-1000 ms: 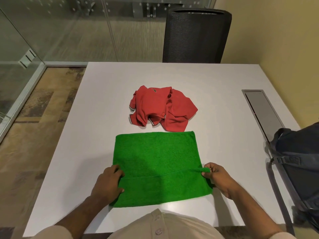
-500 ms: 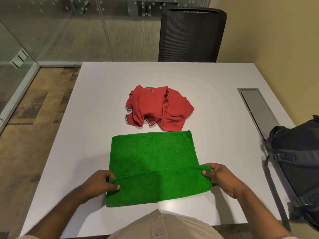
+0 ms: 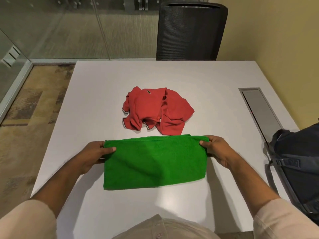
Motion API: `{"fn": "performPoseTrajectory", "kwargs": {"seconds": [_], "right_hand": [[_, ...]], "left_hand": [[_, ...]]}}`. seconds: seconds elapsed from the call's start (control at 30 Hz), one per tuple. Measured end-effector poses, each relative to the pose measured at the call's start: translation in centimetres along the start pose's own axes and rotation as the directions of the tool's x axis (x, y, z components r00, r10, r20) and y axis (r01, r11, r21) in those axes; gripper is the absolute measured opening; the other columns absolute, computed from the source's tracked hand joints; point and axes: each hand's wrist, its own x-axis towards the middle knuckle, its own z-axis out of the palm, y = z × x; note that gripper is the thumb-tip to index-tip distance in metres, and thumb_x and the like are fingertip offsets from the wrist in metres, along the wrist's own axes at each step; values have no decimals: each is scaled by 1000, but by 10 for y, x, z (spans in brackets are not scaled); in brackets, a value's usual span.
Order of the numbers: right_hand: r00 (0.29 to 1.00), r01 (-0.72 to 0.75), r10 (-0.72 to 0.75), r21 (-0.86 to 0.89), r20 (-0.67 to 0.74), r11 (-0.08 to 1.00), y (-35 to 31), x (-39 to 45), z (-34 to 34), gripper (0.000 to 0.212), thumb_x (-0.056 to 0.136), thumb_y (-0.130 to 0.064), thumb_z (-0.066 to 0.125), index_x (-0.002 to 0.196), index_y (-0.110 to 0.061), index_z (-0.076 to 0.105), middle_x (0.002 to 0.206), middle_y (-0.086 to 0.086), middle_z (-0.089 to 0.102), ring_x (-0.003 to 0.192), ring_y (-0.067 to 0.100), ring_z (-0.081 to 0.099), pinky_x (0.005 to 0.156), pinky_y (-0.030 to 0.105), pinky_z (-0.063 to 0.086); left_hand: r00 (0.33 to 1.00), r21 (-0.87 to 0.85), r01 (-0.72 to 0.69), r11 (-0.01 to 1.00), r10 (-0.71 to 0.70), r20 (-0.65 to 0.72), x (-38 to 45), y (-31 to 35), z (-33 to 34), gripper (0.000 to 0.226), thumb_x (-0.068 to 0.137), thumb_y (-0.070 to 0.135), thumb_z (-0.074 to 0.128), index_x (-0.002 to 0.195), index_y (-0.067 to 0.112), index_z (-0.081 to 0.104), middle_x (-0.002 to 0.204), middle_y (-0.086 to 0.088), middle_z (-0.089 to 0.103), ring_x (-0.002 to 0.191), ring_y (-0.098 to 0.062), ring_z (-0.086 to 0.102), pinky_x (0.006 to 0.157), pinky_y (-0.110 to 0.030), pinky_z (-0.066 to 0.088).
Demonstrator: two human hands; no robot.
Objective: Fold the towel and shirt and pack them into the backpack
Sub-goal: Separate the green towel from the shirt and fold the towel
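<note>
A green towel (image 3: 155,161) lies folded over on itself on the white table (image 3: 96,104), a wide band in front of me. My left hand (image 3: 95,153) pinches its far left corner, thumb on top. My right hand (image 3: 216,149) pinches the far right corner the same way. Both held corners sit at the towel's far edge. Just beyond that edge lies a crumpled red shirt (image 3: 157,110), untouched. A dark blue backpack (image 3: 298,163) stands at the right edge of the table, partly cut off by the frame.
A grey cable hatch (image 3: 259,109) is set into the table at the right. A black mesh chair (image 3: 191,30) stands at the far side. Glass walls and patterned carpet lie to the left, a yellow wall to the right.
Both hands have carried the towel's near layer away from me and laid it over the far edge, so the towel is now half as deep.
</note>
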Motion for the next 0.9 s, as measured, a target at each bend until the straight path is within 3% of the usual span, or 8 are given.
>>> {"fn": "performPoseTrajectory", "kwargs": {"seconds": [0.23,0.4,0.5,0.7,0.77,0.9], "right_hand": [[986,-67,72,42,-150,997,4,47,15,15,95,-4,59,107,-3,67,94,13,71,77,23,66,67,35,56],[963,-101,110,49,-247,994,21,60,26,12,90,-7,67,102,-4,65,90,13,70,72,22,64,65,32,55],[948,-77,80,22,-308,997,34,61,27,19,85,-9,72,102,-6,65,94,11,71,79,23,66,69,34,54],[932,-71,39,-76,-360,995,58,48,26,20,82,-11,75,100,-11,65,93,8,71,82,24,65,73,37,53],[936,-76,42,-82,-350,994,69,42,27,15,82,-9,74,94,-11,66,92,10,72,86,30,69,81,44,57],[942,-82,29,-143,-334,986,81,27,30,12,83,-1,69,81,-12,65,81,8,71,77,29,67,76,46,58]], "left_hand": [[986,-91,45,995,-58,-154,46,-9,10,25,88,8,71,110,-3,65,105,-19,72,87,-28,68,69,-32,54],[955,-174,61,983,-108,-275,62,-34,17,20,86,4,72,105,7,66,105,-16,70,83,-26,67,82,-37,54],[931,-110,42,993,-79,-356,64,-41,19,44,83,7,76,123,7,58,111,-13,67,90,-25,66,82,-36,54],[902,203,67,977,27,-430,49,-54,24,52,80,28,80,124,15,55,107,-5,66,100,-28,65,93,-44,52],[892,295,98,951,47,-449,41,-62,27,44,82,32,78,117,12,60,103,-1,61,99,-28,62,90,-39,50],[900,319,86,944,63,-431,30,-83,29,18,87,28,72,79,12,68,82,-2,71,82,-29,67,75,-38,53]]}}
